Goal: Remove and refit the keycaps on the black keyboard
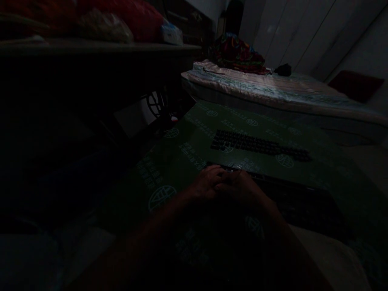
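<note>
1. Frame is very dark and I can make out little fine detail.
2. Left hand (207,182) and right hand (244,186) sit knuckle to knuckle at centre frame, with the forearms coming in from the bottom corners.
3. Fingers on both hands are curled in and their tips meet. I can't tell whether they pinch anything.
4. A pale speck (229,170) sits where the tips meet. It is too small and dim for me to identify.
5. The fingertips are at the near edge of a dark slab (298,196). It is flat, matte and straight-edged, and it runs off to the right of the hands.
6. The slab lies on a green sheet (182,159), which is smooth, slightly glossy and printed with white globe logos and blocks of text.
7. A key block (260,146) lies on the sheet just beyond the hands. It has rows of small black caps in a long, low rectangle, and nothing touches it.
8. Behind that is a mattress (273,91) in a pale, shiny, wrinkled striped cover.
9. A crumpled multicolour cloth (238,53) and a small black lump (283,69) sit on top of the mattress.
10. A dark red cushion (356,85) is at the far right, against pale wall panels (303,32).
11. On the left is a dark tabletop (100,47) carrying a red bag (139,16) and a clear crinkled plastic bag (104,26).
12. A round wire grille (154,103) sits below the table edge, near the sheet's far-left corner.
</note>
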The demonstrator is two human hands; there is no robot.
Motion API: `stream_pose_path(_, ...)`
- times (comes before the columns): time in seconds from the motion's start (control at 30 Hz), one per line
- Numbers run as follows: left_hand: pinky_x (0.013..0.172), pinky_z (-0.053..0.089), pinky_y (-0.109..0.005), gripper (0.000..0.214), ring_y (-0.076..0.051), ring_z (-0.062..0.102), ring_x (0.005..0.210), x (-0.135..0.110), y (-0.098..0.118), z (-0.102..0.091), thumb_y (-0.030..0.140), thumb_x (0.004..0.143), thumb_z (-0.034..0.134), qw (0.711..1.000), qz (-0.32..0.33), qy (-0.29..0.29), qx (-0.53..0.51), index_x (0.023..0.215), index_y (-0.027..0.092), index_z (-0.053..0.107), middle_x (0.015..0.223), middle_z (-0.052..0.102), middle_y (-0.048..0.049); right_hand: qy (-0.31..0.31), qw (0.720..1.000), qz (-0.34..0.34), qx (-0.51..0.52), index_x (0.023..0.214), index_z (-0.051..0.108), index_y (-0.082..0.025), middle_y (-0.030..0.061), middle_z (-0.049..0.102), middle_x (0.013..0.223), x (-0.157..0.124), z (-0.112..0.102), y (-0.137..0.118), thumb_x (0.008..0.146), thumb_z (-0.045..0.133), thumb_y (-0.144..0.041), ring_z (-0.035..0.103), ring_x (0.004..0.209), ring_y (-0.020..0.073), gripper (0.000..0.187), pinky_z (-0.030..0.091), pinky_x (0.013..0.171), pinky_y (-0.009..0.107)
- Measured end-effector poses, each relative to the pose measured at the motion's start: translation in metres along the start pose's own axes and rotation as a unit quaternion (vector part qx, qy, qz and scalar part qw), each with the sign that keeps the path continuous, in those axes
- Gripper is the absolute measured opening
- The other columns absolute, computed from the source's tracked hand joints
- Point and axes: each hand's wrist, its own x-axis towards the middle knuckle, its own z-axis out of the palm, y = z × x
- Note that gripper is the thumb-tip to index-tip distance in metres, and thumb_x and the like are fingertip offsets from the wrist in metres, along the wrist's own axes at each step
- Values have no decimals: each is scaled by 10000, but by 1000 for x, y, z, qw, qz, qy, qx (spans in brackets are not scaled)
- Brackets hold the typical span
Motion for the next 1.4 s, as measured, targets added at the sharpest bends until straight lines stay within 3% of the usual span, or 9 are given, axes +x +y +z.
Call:
stream_pose_path(0.13, 1018, 308, -406, 241, -262, 470, 1127, -2, -7, 6, 264, 695, 597, 1000, 15, 11, 3, 914, 185, 662, 1111, 606, -62, 21, 997, 37, 69, 823, 707, -172, 14, 682, 662, 2, 7, -2, 738, 579, -332, 591, 555, 140, 222, 360, 478, 210)
stream_pose_path(0.33, 1013, 319, -425, 343, -275, 462, 1143, -3, -13, 11, 267, 681, 590, 1000, -1, 20, -8, 1009, 178, 629, 1135, 597, -74, 13, 1000, 9, 0, 901, 676, -159, 60, 702, 780, 3, 8, -3, 767, 530, -338, 624, 659, 183, 267, 399, 544, 244)
stream_pose_path(0.6, 1019, 311, -444, 408, -289, 432, 1177, -5, -8, 9, 265, 685, 604, 999, -18, 25, -28, 1078, 158, 590, 1158, 585, -97, 28, 999, -21, -11, 767, 617, -170, 44, 672, 703, 4, 11, 3, 770, 484, -297, 602, 611, 171, 184, 396, 534, 245)
stream_pose_path(0.77, 1021, 314, -443, 434, -307, 401, 1208, -6, -9, 9, 313, 652, 666, 999, -26, 28, -23, 1053, 156, 613, 1216, 553, -114, 44, 994, -26, 100, 732, 624, -172, 18, 665, 703, 4, 11, 6, 744, 500, -251, 594, 615, 143, 147, 412, 534, 221)
stream_pose_path(0.97, 1007, 312, -464, 390, -313, 383, 1223, -7, -6, 6, 355, 677, 671, 1000, -21, 10, -4, 1041, 216, 639, 1258, 530, -84, 35, 968, 16, 247, 693, 612, -156, 2, 632, 644, 7, 12, 8, 724, 514, -250, 560, 548, 111, 139, 407, 462, 184)
stream_pose_path(1.13, 1014, 297, -465, 391, -303, 365, 1233, -8, -7, 5, 351, 692, 665, 1000, -24, 11, -10, 1069, 253, 622, 1280, 518, -53, 33, 950, 48, 307, 693, 581, -163, -17, 603, 592, 7, 14, 11, 687, 550, -247, 534, 487, 89, 90, 399, 422, 165)
stream_pose_path(1.27, 1017, 302, -444, 258, -288, 392, 1219, -7, -6, 3, 331, 704, 661, 998, -34, 15, -44, 934, 214, 667, 1229, 564, -62, 50, 930, 102, 349, 658, 499, -182, -82, 468, 405, 9, 15, 18, 683, 567, -331, 405, 315, 59, 165, 300, 306, 147)
stream_pose_path(1.4, 1025, 300, -423, 147, -249, 472, 1152, -5, -2, 0, 289, 705, 654, 995, -25, 37, -89, 827, 208, 671, 1104, 636, -49, 59, 929, 108, 348, 637, 475, -186, -85, 459, 374, 9, 13, 18, 684, 581, -421, 387, 281, 56, 262, 287, 281, 143)
